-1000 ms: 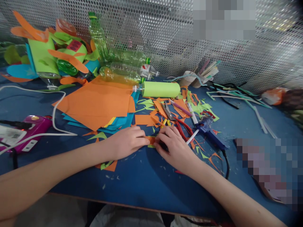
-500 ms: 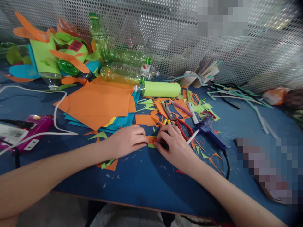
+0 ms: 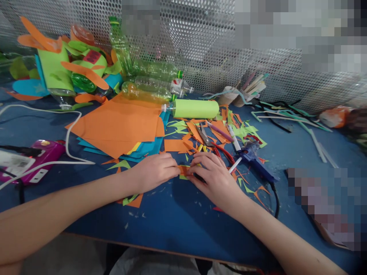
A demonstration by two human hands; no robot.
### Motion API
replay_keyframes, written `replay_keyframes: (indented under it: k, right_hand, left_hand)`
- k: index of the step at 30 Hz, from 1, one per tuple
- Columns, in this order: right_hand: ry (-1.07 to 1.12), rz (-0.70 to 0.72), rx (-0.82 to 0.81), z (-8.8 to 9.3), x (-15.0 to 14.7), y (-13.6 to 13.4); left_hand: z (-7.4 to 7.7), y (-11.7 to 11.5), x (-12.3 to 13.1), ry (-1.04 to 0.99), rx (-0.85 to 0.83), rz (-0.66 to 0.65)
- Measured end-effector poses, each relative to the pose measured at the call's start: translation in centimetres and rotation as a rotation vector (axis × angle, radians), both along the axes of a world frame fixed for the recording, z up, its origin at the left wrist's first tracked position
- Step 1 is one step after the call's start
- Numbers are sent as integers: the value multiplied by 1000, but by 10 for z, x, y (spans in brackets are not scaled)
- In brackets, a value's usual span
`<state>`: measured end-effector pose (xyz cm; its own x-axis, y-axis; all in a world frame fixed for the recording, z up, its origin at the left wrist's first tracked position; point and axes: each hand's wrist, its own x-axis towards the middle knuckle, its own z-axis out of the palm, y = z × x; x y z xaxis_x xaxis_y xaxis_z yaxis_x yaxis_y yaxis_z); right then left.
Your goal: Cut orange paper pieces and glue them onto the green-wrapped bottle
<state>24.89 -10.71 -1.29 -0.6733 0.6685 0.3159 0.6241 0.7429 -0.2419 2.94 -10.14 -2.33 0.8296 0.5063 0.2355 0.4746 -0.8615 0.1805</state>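
Between my two hands, low over the blue table, is a small orange paper piece (image 3: 183, 170) with light green showing along its lower edge. The fingertips of my left hand (image 3: 156, 172) are closed on its left end. My right hand (image 3: 213, 175) pinches the right end with thumb and fingers, its other fingers curled above. Just beyond the right hand lie red-handled scissors (image 3: 222, 152) among paper scraps. A blue glue gun (image 3: 256, 164) rests to the right, its white glue stick pointing toward that hand.
Orange sheets (image 3: 123, 122) lie over blue ones behind my left hand. A bottle wrapped in green paper (image 3: 196, 109) lies behind the scraps. Green plastic bottles (image 3: 146, 91) and paper-decorated bottles (image 3: 56, 68) stand along the mesh. A purple power strip (image 3: 47, 154) with cables sits left.
My right hand has rolled slightly, its fingers lying flatter over the paper piece. The left hand stays almost in place.
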Motion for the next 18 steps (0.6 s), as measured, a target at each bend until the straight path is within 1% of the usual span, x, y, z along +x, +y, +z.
replay_keyframes:
  k: [4,8,13,18]
  right_hand:
    - [-13,-20,5,-1,-2,-1]
    - [8,-19,-5,-1,-5,-3]
    - [57,7,-89,1,-6,-6]
    - [80,-33,-139,2,-7,-7]
  left_hand:
    - [0,0,1,23,-3,-4]
    - [0,2,1,-35,-44,-10]
    - [5,1,0,-65,-166,-57]
    - [4,0,0,-80,-160,-59]
